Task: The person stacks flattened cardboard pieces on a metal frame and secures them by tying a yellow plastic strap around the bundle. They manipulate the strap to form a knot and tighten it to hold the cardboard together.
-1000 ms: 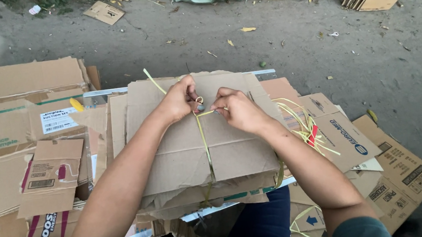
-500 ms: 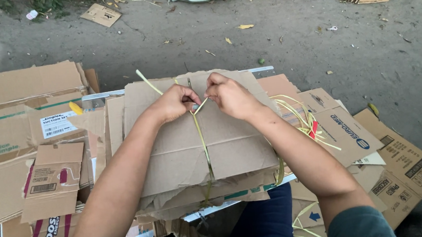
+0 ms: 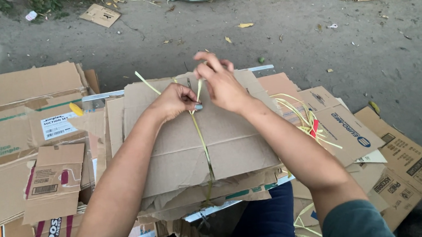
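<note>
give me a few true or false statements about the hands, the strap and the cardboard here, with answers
1. A yellow-green strap runs over the top of the flattened cardboard stack. True.
2. The left hand is lifted well clear of the stack. False: it presses on the cardboard at the strap.
3. The right hand pinches a strap end above the stack. True.
4. The ground beyond the stack is covered in green grass. False: it is bare grey ground with scattered leaves.
5. Loose strap pieces lie on cardboard to the right. True.
</note>
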